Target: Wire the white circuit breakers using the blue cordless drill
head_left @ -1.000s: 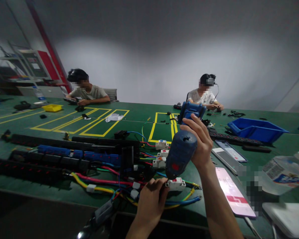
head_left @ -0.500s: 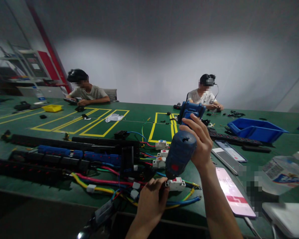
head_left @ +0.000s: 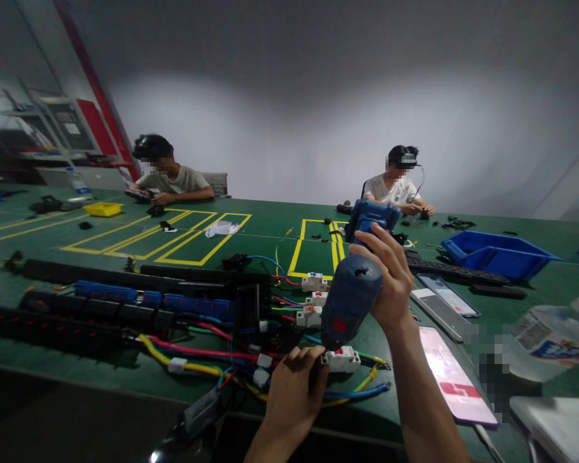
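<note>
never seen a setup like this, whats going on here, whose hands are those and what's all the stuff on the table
The picture comes from a camera worn on a person's head, looking forward and down, so the two bare arms reaching in from the bottom are that person's own. The right hand grips a blue cordless power screwdriver, tip pointing down at a small white circuit breaker with a red switch. The left hand steadies that breaker. Yellow, blue and red wires run from it toward long black terminal strips on the green table, which is marked with yellow tape. To the right lie a phone with a pink screen, a blue plastic bin and a clear plastic bottle on its side. Two other people sit at the far edge, busy with their own work.
</note>
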Action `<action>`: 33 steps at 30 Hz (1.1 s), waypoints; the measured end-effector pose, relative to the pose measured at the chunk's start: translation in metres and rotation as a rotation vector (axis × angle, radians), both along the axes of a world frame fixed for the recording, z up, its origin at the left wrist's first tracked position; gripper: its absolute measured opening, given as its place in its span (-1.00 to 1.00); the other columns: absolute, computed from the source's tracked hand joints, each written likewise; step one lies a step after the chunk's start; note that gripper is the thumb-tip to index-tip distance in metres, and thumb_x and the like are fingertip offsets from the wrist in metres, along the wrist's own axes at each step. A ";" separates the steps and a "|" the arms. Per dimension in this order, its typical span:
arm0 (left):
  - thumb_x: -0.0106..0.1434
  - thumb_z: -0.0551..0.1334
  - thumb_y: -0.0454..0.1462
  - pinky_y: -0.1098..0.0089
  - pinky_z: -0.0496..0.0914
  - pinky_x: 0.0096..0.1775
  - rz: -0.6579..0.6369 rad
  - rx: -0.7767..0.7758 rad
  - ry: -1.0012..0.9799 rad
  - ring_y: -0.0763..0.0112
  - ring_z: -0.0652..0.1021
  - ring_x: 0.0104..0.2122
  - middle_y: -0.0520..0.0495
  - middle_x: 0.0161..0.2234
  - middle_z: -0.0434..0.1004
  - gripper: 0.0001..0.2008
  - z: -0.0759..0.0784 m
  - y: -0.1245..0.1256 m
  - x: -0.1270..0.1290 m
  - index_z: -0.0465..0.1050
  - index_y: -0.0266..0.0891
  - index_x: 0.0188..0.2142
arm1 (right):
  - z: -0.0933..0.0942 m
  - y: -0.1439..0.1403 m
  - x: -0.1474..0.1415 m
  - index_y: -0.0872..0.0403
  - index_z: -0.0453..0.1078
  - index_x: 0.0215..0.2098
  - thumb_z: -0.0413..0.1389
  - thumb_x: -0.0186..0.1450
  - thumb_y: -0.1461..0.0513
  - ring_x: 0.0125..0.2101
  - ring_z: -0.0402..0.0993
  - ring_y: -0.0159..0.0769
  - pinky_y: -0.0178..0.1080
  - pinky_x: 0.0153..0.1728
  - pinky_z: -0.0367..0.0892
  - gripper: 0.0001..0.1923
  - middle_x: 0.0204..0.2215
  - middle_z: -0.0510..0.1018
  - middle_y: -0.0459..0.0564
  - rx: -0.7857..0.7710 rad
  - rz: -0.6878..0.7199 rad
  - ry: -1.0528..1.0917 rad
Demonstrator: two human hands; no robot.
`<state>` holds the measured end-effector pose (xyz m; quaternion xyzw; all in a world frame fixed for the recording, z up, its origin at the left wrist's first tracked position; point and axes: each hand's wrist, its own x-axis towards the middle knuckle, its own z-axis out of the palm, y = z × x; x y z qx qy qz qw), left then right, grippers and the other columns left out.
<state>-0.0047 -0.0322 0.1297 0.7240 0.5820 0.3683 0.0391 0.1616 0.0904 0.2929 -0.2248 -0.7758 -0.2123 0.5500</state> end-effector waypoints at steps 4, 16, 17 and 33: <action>0.36 0.16 -0.32 0.26 0.49 -0.16 -0.015 0.000 -0.015 0.22 0.59 -0.17 -0.04 -0.17 0.60 -0.74 0.002 0.000 0.000 0.42 -0.07 0.02 | 0.000 0.000 0.001 -0.23 0.29 0.24 0.08 0.35 0.35 0.25 0.29 0.02 0.20 0.21 0.31 -0.45 0.18 0.46 -0.08 0.001 0.009 0.010; 0.32 0.20 -0.29 0.29 0.50 -0.23 0.034 0.031 0.021 0.24 0.60 -0.24 -0.02 -0.26 0.60 -0.74 0.000 0.000 0.001 0.46 -0.05 0.00 | -0.003 -0.001 0.000 -0.27 0.29 0.25 0.10 0.36 0.30 0.27 0.25 0.05 0.20 0.23 0.26 -0.46 0.19 0.43 -0.10 -0.032 0.007 0.047; 0.32 0.20 -0.29 0.29 0.50 -0.23 0.029 0.041 0.024 0.24 0.60 -0.24 -0.02 -0.26 0.60 -0.74 -0.001 0.001 0.000 0.46 -0.06 -0.01 | -0.003 -0.001 -0.001 -0.28 0.29 0.25 0.10 0.36 0.31 0.27 0.25 0.05 0.20 0.23 0.27 -0.45 0.19 0.43 -0.10 -0.034 0.006 0.048; 0.33 0.19 -0.31 0.18 0.49 -0.15 0.021 -0.032 0.009 0.16 0.60 -0.18 -0.01 -0.19 0.62 -0.73 0.002 0.000 0.001 0.45 -0.04 0.01 | -0.002 -0.003 -0.003 -0.28 0.31 0.22 0.10 0.34 0.32 0.29 0.21 0.07 0.23 0.25 0.22 -0.46 0.18 0.42 -0.09 -0.066 0.017 0.073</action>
